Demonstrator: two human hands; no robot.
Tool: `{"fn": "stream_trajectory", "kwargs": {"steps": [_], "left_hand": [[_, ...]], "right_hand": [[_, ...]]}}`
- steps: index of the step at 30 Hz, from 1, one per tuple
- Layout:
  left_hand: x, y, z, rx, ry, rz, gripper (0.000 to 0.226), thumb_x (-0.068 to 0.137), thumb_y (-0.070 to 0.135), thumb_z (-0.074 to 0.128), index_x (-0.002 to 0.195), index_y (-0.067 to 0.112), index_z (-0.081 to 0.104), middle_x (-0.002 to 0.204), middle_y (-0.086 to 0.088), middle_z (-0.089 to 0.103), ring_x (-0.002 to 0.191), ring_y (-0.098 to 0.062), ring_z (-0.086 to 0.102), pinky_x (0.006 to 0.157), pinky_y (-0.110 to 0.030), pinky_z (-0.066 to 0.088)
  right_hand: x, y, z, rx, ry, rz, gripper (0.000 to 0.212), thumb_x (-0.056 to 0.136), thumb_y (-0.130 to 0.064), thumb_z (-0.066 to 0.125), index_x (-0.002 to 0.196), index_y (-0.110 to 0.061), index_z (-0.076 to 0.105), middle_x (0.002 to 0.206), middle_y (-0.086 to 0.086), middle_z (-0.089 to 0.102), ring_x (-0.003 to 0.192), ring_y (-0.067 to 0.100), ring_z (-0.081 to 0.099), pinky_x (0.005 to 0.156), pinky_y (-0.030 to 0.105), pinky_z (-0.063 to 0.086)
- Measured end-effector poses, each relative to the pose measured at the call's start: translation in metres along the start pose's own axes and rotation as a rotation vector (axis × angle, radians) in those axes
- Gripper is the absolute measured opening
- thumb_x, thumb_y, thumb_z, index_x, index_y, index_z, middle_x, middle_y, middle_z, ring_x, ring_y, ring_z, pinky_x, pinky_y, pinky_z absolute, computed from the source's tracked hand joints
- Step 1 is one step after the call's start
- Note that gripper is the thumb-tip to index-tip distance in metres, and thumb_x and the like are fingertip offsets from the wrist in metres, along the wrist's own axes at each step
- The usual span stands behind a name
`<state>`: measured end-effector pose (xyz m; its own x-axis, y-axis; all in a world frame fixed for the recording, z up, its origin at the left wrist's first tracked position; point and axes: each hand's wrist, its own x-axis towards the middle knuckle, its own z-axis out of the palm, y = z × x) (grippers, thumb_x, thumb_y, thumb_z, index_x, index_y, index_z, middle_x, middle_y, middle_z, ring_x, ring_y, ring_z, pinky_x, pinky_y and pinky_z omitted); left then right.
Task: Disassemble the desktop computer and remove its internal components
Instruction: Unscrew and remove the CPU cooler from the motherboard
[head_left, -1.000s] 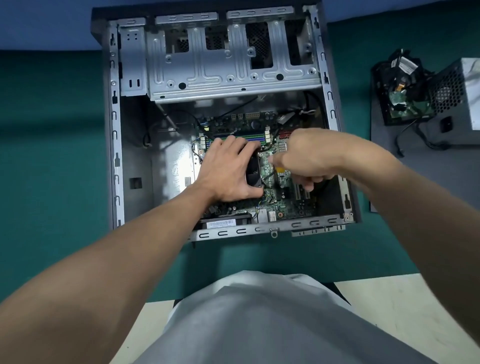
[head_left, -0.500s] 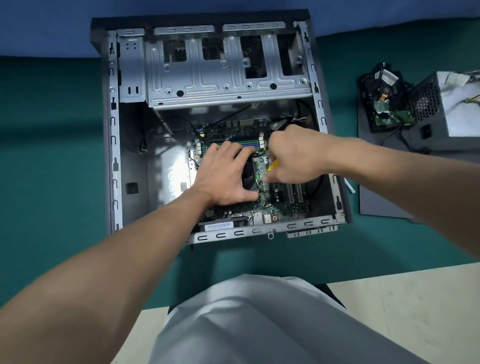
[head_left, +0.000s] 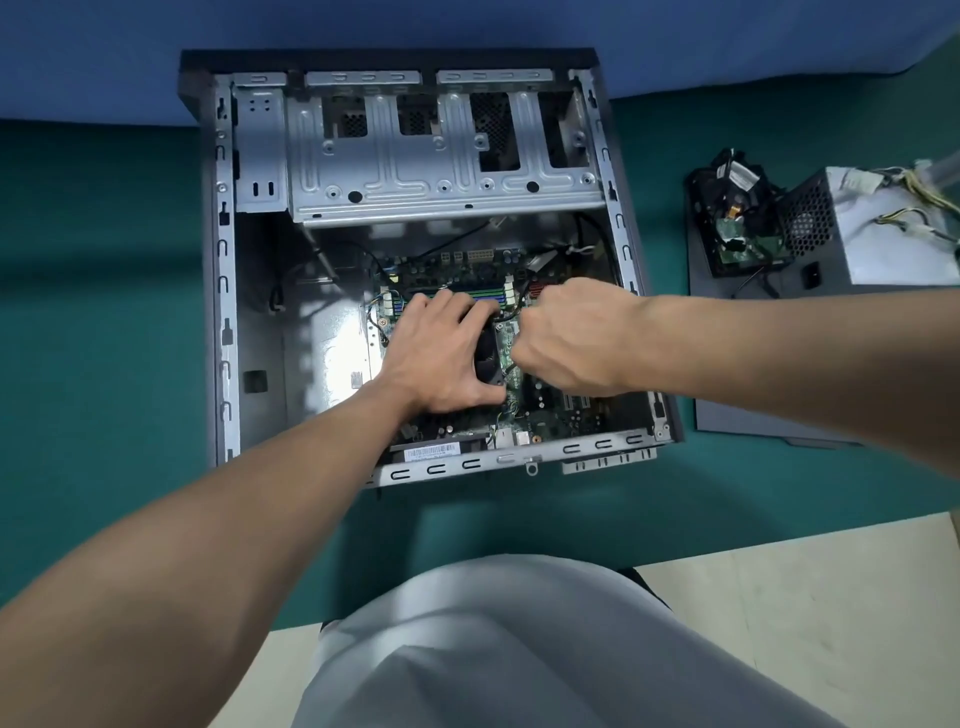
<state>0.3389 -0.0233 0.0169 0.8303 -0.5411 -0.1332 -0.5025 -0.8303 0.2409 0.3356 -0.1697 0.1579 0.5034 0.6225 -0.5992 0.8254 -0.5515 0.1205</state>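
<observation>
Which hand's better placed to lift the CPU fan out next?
Left, probably. The left hand lies spread over the CPU fan, thumb at its near edge. The right hand is curled beside it over the motherboard; whatever it holds is hidden.

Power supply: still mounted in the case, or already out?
Out. The power supply lies outside the case, off to its right, with its wires loose.
</observation>
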Motion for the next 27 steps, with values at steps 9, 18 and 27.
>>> {"fn": "stream_trajectory", "kwargs": {"steps": [9, 18, 27], "left_hand": [[-0.004, -0.004, -0.001, -0.036, 0.025, 0.013, 0.099, 0.054, 0.078, 0.043, 0.134, 0.019, 0.043, 0.12, -0.004, 0.055, 0.109, -0.022, 0.045, 0.093, -0.038, 0.029], [-0.003, -0.003, 0.002, -0.019, 0.056, 0.033, 0.092, 0.06, 0.082, 0.052, 0.124, 0.016, 0.048, 0.108, -0.004, 0.056, 0.097, -0.021, 0.044, 0.083, -0.038, 0.028], [-0.003, -0.004, 0.002, -0.043, 0.018, 0.019, 0.097, 0.059, 0.077, 0.049, 0.135, 0.017, 0.041, 0.121, -0.006, 0.054, 0.11, -0.023, 0.044, 0.095, -0.04, 0.028]], "right_hand": [[0.02, 0.015, -0.004, 1.317, -0.357, 0.793, 0.017, 0.099, -0.004, 0.037, 0.084, 0.0, 0.044, 0.082, 0.015, 0.062, 0.031, 0.008, 0.03, 0.033, 0.017, 0.027], [0.013, -0.025, -0.014, -0.025, -0.019, 0.091, 0.015, 0.094, -0.014, 0.045, 0.083, -0.012, 0.055, 0.076, 0.007, 0.045, 0.058, 0.02, 0.037, 0.056, 0.032, 0.034], [0.017, 0.003, -0.005, 1.075, -0.134, 0.738, 0.024, 0.093, -0.022, 0.058, 0.076, -0.006, 0.053, 0.06, 0.003, 0.053, 0.035, 0.012, 0.045, 0.035, 0.016, 0.032]]}}
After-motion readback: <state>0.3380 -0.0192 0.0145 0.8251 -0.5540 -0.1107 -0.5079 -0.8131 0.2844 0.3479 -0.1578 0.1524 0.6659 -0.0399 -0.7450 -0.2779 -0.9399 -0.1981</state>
